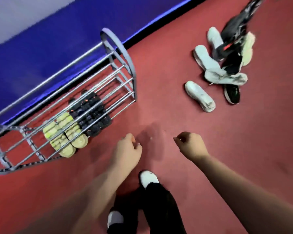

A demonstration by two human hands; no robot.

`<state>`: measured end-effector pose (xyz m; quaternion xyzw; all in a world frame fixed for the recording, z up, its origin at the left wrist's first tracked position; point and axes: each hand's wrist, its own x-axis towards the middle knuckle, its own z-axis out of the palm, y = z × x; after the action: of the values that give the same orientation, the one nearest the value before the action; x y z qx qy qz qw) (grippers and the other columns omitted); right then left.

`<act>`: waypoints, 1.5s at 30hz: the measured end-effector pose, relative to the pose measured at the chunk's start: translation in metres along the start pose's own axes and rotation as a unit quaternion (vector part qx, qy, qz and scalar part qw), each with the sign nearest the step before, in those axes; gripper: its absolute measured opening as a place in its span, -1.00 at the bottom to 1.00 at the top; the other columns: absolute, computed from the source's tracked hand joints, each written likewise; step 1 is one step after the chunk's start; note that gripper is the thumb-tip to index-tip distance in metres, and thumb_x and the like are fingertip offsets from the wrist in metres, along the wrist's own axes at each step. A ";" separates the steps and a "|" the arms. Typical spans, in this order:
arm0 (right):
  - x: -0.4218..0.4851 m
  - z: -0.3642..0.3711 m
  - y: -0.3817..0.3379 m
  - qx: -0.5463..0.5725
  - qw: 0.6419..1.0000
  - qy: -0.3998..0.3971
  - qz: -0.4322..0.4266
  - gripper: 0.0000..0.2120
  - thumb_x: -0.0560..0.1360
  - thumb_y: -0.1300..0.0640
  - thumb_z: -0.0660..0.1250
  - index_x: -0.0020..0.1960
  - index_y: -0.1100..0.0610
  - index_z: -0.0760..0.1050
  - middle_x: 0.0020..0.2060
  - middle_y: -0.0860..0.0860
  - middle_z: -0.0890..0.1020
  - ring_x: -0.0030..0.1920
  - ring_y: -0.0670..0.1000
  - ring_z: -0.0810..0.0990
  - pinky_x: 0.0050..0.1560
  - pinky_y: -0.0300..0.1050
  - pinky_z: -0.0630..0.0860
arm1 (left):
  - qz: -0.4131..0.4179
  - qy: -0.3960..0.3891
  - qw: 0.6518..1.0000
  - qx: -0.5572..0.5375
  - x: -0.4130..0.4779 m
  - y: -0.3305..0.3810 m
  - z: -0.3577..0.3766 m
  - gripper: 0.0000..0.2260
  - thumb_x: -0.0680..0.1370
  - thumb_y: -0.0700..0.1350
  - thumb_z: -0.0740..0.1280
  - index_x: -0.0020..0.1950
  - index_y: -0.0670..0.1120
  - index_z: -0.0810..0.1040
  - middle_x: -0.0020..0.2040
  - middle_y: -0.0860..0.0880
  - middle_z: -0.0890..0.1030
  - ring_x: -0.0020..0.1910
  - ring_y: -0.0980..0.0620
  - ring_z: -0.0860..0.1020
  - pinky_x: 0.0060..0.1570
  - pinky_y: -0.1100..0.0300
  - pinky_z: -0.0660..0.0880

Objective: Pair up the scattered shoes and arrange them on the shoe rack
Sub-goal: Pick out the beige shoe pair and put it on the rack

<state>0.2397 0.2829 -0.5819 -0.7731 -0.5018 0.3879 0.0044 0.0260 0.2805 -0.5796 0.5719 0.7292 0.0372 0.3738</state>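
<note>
View from above, slightly motion-blurred. Grey metal-tube shoe rack (133,73) on a red floor (167,102), against a blue wall. On its low tier, side by side: a pair of pale yellow ribbed slip-on shoes (66,135) and a pair of black knit shoes with orange flecks (90,114). Well right of the rack: a heap of white, cream and black shoes (227,61), with a lone white sneaker (200,96) nearest the rack. Just in front of the rack, the left hand (127,149) and right hand (191,146) hang with fingers apparently loosely curled, holding nothing.
</note>
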 end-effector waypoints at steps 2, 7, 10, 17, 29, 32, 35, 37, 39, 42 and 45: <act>-0.017 -0.056 -0.001 0.021 0.999 0.023 0.010 -0.78 0.50 0.04 0.29 -0.11 0.18 0.60 -0.25 0.16 0.69 -0.12 0.17 0.65 -0.11 -0.11 0.51 | 0.033 -0.008 0.999 -0.001 -0.008 0.052 -0.023 -0.88 0.48 -0.07 0.32 -0.07 -0.09 0.46 -0.16 -0.15 0.62 -0.06 -0.20 0.56 -0.12 0.08 0.42; -0.079 -0.171 0.010 0.038 0.996 0.071 0.035 -0.78 0.51 0.04 0.30 -0.02 0.17 0.61 -0.23 0.15 0.69 -0.11 0.13 0.64 -0.12 -0.15 0.45 | 0.106 -0.038 0.994 0.015 -0.041 0.163 -0.060 -0.85 0.47 -0.06 0.32 -0.06 -0.11 0.48 -0.15 -0.16 0.62 -0.08 -0.20 0.57 -0.06 0.00 0.51; -0.117 -0.225 0.025 0.086 0.991 0.085 0.056 -0.81 0.50 0.04 0.32 -0.04 0.15 0.62 -0.29 0.13 0.68 -0.17 0.11 0.66 -0.09 -0.12 0.51 | 0.136 -0.059 0.989 0.021 -0.062 0.215 -0.073 -0.87 0.46 -0.08 0.34 -0.09 -0.12 0.48 -0.20 -0.16 0.61 -0.12 -0.19 0.57 -0.10 0.03 0.49; -0.127 -0.359 0.065 0.142 0.979 0.127 0.077 -0.82 0.49 0.01 0.34 -0.10 0.11 0.62 -0.28 0.06 0.67 -0.19 0.06 0.66 -0.06 -0.11 0.54 | 0.175 -0.055 0.983 0.010 -0.063 0.364 -0.098 -0.87 0.46 -0.14 0.37 -0.18 -0.07 0.41 -0.41 0.01 0.47 -0.15 -0.16 0.57 -0.18 0.14 0.34; -0.042 -0.562 0.083 0.169 0.968 0.163 0.089 -0.81 0.50 0.01 0.32 -0.10 0.11 0.61 -0.38 0.01 0.62 -0.18 0.05 0.65 -0.10 -0.13 0.51 | 0.197 -0.068 0.978 0.008 0.034 0.580 -0.112 -0.88 0.43 -0.08 0.35 -0.19 -0.05 0.43 -0.26 -0.10 0.57 -0.14 -0.19 0.58 -0.11 0.07 0.49; -0.022 -0.612 0.101 0.157 0.968 0.171 0.097 -0.81 0.50 0.01 0.32 -0.09 0.12 0.60 -0.37 0.05 0.64 -0.20 0.04 0.65 -0.13 -0.16 0.50 | 0.221 -0.078 0.972 0.033 0.061 0.638 -0.100 -0.90 0.42 -0.09 0.33 -0.17 -0.07 0.44 -0.20 -0.14 0.61 -0.15 -0.18 0.56 -0.15 0.08 0.46; -0.002 -0.666 0.134 0.146 0.967 0.183 0.104 -0.81 0.49 0.01 0.33 -0.08 0.13 0.61 -0.35 0.01 0.61 -0.18 0.05 0.65 -0.11 -0.15 0.51 | 0.229 -0.086 0.969 0.046 0.078 0.700 -0.080 -0.87 0.41 -0.06 0.31 -0.14 -0.10 0.48 -0.23 -0.08 0.61 -0.18 -0.12 0.57 -0.15 0.10 0.49; 0.011 -0.696 0.156 0.143 0.967 0.182 0.106 -0.81 0.49 0.01 0.33 -0.08 0.13 0.61 -0.39 -0.02 0.59 -0.22 0.02 0.63 -0.15 -0.17 0.50 | 0.222 -0.087 0.970 0.050 0.089 0.731 -0.066 -0.88 0.41 -0.07 0.29 -0.13 -0.10 0.48 -0.24 -0.08 0.61 -0.19 -0.12 0.58 -0.15 0.08 0.51; 0.031 -0.735 0.180 0.136 0.968 0.188 0.098 -0.81 0.50 0.01 0.33 -0.07 0.13 0.61 -0.39 -0.04 0.57 -0.25 0.00 0.57 -0.20 -0.21 0.45 | 0.221 -0.082 0.970 0.055 0.103 0.771 -0.048 -0.88 0.42 -0.08 0.29 -0.13 -0.11 0.46 -0.26 -0.07 0.59 -0.20 -0.12 0.57 -0.19 0.10 0.47; 0.069 -0.799 0.227 0.102 0.974 0.193 0.066 -0.81 0.50 0.01 0.32 -0.06 0.12 0.61 -0.38 -0.05 0.56 -0.26 -0.02 0.54 -0.20 -0.22 0.41 | 0.218 -0.062 0.972 0.060 0.122 0.840 -0.015 -0.90 0.43 -0.09 0.29 -0.12 -0.10 0.46 -0.31 -0.02 0.53 -0.19 -0.12 0.56 -0.22 0.13 0.42; 0.111 -0.864 0.261 0.061 0.982 0.174 0.030 -0.81 0.50 0.01 0.32 -0.07 0.12 0.61 -0.38 -0.08 0.54 -0.26 -0.03 0.54 -0.17 -0.22 0.44 | 0.187 -0.037 0.981 0.026 0.134 0.894 0.014 -0.88 0.44 -0.09 0.29 -0.10 -0.12 0.48 -0.30 -0.03 0.53 -0.24 -0.10 0.52 -0.23 0.14 0.40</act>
<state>0.9855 0.5704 -0.1472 -0.8416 -0.4455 0.2774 0.1274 0.7467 0.6970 -0.2262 0.7086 0.5959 0.0660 0.3720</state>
